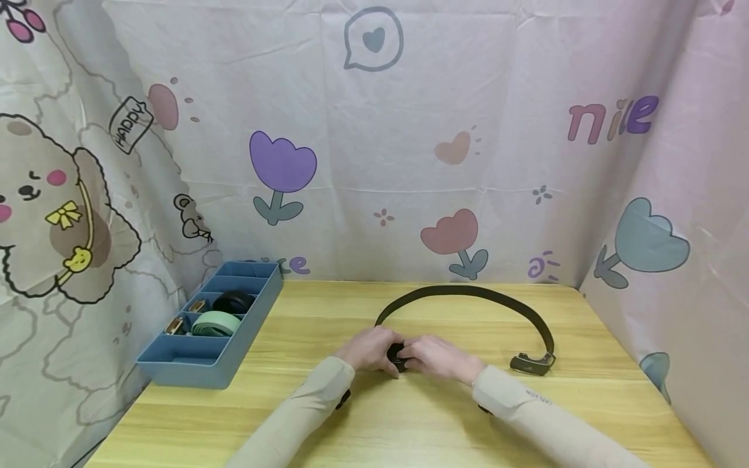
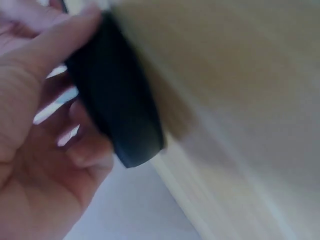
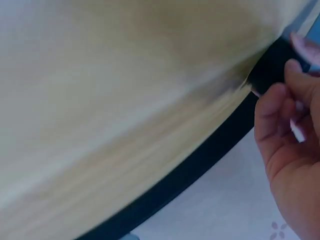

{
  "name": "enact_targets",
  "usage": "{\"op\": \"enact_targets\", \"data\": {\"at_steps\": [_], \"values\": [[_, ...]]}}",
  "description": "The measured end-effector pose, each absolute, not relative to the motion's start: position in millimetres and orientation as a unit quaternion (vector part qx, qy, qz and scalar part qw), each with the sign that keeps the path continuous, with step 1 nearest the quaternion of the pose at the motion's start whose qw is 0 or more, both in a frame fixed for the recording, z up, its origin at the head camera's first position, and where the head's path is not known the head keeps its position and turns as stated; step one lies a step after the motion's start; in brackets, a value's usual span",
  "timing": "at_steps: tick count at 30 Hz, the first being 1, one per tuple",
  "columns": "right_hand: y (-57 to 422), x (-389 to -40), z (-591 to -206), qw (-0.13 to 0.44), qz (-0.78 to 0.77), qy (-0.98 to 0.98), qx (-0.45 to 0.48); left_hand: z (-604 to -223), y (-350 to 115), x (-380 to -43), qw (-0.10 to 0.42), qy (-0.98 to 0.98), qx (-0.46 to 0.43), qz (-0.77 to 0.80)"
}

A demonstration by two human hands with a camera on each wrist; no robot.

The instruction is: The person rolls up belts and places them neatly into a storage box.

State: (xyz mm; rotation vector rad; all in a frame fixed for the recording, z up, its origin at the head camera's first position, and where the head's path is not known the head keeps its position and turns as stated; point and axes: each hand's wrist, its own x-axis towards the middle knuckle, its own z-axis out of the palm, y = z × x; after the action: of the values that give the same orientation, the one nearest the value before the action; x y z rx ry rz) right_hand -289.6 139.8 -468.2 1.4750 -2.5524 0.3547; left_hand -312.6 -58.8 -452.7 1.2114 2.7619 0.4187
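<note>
A black belt (image 1: 468, 290) stands on its edge on the table, arching from my hands round to the right. Its metal buckle (image 1: 531, 364) lies at the right end, away from both hands. My left hand (image 1: 370, 350) grips the belt's other end, which is bent into a small coil (image 1: 396, 356). The left wrist view shows thumb and fingers about the dark band (image 2: 115, 95). Facing it, my right hand (image 1: 439, 356) pinches the same coiled end. In the right wrist view, the long strap (image 3: 180, 172) runs away from these fingers.
At the left stands a blue-grey divided box (image 1: 242, 356). Inside are a rolled light green belt (image 1: 215, 324), a rolled black belt (image 1: 233, 301) and gold-coloured buckles (image 1: 174, 325). A printed curtain (image 1: 374, 130) hangs behind the wooden table (image 1: 421, 429) and along its sides.
</note>
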Motion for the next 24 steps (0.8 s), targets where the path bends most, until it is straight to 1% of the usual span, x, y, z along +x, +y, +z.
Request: {"op": "enact_targets", "data": {"at_steps": [3, 5, 7, 10, 13, 16, 19, 24], "values": [[142, -294, -467, 0.086, 0.110, -0.848, 0.512, -451, -59, -314, 0.087, 0.902, 0.393, 0.157], [144, -295, -466, 0.082, 0.106, -0.848, 0.512, -450, -58, -314, 0.089, 0.903, 0.390, 0.156], [144, -294, -465, 0.075, 0.105, -0.854, 0.505, -449, -57, -314, 0.075, 0.907, 0.388, 0.147], [143, -291, -464, 0.071, 0.104, -0.867, 0.482, -451, -55, -314, 0.032, 0.917, 0.381, 0.118], [139, -287, -463, 0.075, 0.106, -0.875, 0.466, -453, -53, -313, -0.012, 0.925, 0.370, 0.086], [137, -285, -463, 0.088, 0.112, -0.875, 0.464, -452, -52, -312, -0.033, 0.928, 0.365, 0.070], [138, -284, -463, 0.092, 0.114, -0.873, 0.466, -451, -53, -313, -0.013, 0.922, 0.379, 0.077], [141, -288, -462, 0.087, 0.090, -0.867, 0.482, -451, -56, -314, 0.054, 0.908, 0.399, 0.115]]}}
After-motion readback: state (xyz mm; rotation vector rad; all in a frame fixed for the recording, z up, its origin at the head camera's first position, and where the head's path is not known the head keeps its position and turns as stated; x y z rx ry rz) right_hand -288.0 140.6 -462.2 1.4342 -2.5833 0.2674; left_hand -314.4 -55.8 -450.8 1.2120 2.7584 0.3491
